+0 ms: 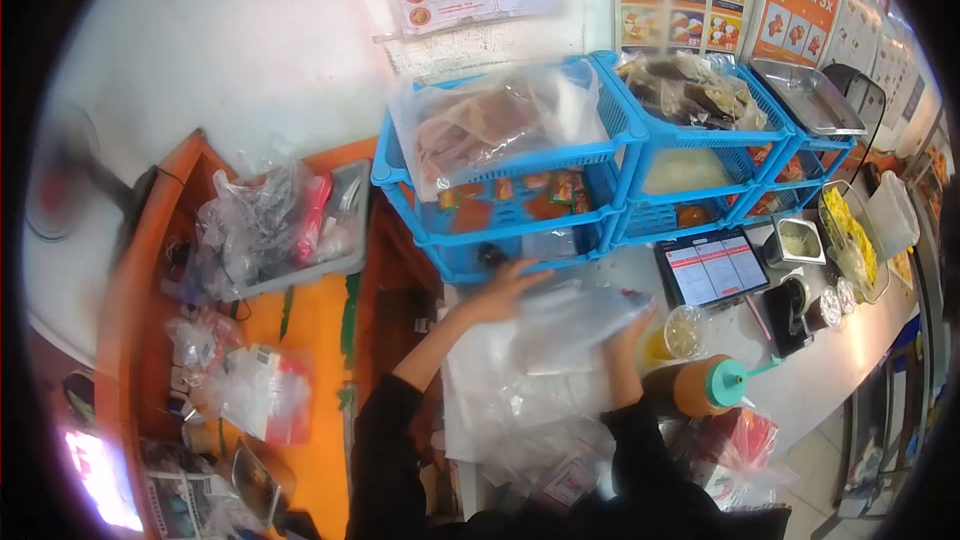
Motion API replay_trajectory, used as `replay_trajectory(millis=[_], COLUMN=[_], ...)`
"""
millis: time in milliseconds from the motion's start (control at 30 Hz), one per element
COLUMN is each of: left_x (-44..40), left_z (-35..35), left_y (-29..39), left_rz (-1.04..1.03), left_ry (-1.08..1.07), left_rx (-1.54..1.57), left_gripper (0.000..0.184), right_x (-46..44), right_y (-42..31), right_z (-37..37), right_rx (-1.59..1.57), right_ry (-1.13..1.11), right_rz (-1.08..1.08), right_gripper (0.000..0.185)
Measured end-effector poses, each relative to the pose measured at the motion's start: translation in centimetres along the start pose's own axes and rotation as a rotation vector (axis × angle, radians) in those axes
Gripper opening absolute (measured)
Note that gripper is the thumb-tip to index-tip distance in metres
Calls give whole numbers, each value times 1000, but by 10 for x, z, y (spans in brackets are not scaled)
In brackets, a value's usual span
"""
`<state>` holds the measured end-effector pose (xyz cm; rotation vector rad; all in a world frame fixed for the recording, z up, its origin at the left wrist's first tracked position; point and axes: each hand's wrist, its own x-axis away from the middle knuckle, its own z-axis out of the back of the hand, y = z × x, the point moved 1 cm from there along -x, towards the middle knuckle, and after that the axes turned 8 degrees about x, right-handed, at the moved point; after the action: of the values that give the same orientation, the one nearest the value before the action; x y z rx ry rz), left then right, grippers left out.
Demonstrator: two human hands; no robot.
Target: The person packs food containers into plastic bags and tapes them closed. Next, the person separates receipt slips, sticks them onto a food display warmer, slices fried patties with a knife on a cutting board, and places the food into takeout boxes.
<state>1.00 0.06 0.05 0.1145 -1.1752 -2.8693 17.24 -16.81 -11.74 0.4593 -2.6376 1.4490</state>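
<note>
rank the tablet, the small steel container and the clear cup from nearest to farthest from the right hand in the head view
From the right hand:
1. Clear cup: just to its right.
2. Tablet: farther back, beyond the cup.
3. Small steel container: right of the tablet.

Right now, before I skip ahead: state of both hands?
Left hand: looks open; blur hides whether it touches the bag.
Right hand: closed, holding that clear plastic bag's right end.

On my remote feed, a blurred, see-through, flattish clear plastic bag [572, 332], right of and below frame centre
</note>
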Motion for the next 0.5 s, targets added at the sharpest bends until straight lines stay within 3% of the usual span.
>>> replay_trajectory(millis=[67, 100, 133, 167, 200, 300, 500], left_x=[22, 26, 30, 33, 35, 38, 32], left_z=[-4, -27, -33, -39, -42, -41, -35], left_y=[34, 60, 69, 71, 74, 74, 49], left_rz=[-25, -107, -186, -181, -208, -208, -113], left_ry=[-30, -31, -37, -41, 19, 125, 349], left_rx=[13, -2, -46, -52, -112, -198, -186], left_gripper=[79, 78, 78, 78, 77, 73, 62], right_x=[3, 11, 20, 30, 38, 54, 53], right_y=[7, -5, 3, 5, 3, -6, -40], right_z=[-6, 6, -3, -14, -23, -52, -99], right_rx=[265, 287, -50, -390, -479, -470, -321], right_ry=[-187, -182, -241, -296, -353, -531, -771], right_rz=[53, 47, -187, -416, -531, -706, -850], right_gripper=[38, 38, 28, 30, 30, 31, 38])
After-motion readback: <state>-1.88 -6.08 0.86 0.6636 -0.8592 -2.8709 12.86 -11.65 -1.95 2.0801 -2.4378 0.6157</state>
